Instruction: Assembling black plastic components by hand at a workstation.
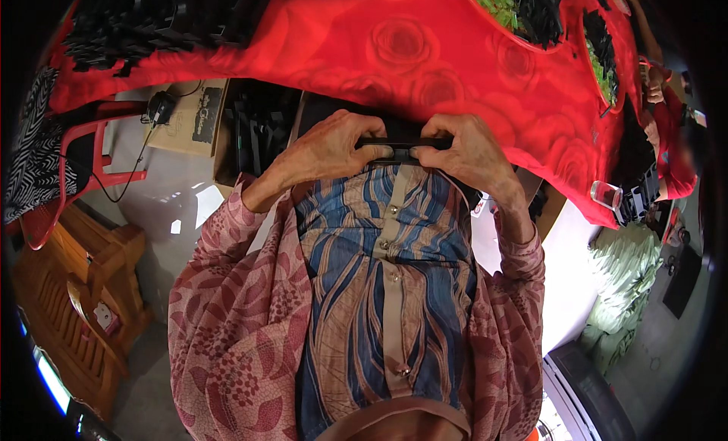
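My left hand (pixel 327 148) and my right hand (pixel 472 151) are both closed on a slim black bar-shaped piece (pixel 400 147), one at each end. Thumbs press on its near side while the fingers curl round the far side. The piece lies level in front of my body, just short of the edge of a table with a red rose-print cloth (pixel 402 43). Its exact kind cannot be made out, and its ends are hidden in my grip. A large heap of black pieces (pixel 152 31) covers the table's far left.
Green bits (pixel 497 3) lie beside black pieces at the far right. Under the table's left side stand a cardboard box (pixel 186 126) and an open box of black pieces (pixel 262 126). A red chair (pixel 82 147) is at left. Another person's red sleeve (pixel 677 156) shows at right, near a clear cup (pixel 606 194).
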Motion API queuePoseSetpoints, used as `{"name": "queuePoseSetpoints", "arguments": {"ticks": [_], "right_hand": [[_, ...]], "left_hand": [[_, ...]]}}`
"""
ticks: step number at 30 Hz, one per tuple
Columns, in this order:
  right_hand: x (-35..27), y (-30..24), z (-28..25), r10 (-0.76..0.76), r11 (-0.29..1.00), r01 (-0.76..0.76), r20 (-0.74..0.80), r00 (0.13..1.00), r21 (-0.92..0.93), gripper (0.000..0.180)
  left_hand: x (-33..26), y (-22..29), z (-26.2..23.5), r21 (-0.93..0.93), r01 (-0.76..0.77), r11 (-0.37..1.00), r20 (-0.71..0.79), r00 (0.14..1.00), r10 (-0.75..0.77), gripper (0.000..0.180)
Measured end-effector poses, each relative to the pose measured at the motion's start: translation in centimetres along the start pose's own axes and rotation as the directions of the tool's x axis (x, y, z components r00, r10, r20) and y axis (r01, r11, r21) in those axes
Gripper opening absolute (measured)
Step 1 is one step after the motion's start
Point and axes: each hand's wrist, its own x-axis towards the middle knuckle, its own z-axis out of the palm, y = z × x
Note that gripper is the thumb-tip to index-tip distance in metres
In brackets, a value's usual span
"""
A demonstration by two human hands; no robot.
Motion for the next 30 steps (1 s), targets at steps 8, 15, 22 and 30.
{"name": "queuePoseSetpoints", "arguments": {"ticks": [8,15,22,30], "right_hand": [[-0.3,0.5,1.1,-0.034,0.98,0.03,0.02,0.999,0.199,0.025],[-0.4,0.9,1.5,-0.061,0.968,0.058,0.002,0.998,0.245,0.025],[-0.5,1.2,2.3,-0.096,0.976,0.109,-0.077,0.992,0.191,0.022],[-0.3,1.3,3.0,-0.147,0.976,0.163,-0.112,0.983,0.143,0.027]], "left_hand": [[-0.3,-0.1,0.3,0.048,0.069,0.996,0.045,0.996,-0.071,0.024],[-0.1,0.5,0.1,0.136,0.097,0.986,0.073,0.992,-0.107,0.03],[-0.2,-0.1,0.6,0.207,0.044,0.977,0.026,0.998,-0.05,0.033],[-0.1,-0.1,1.5,0.317,-0.015,0.948,-0.061,0.998,0.036,0.027]]}}
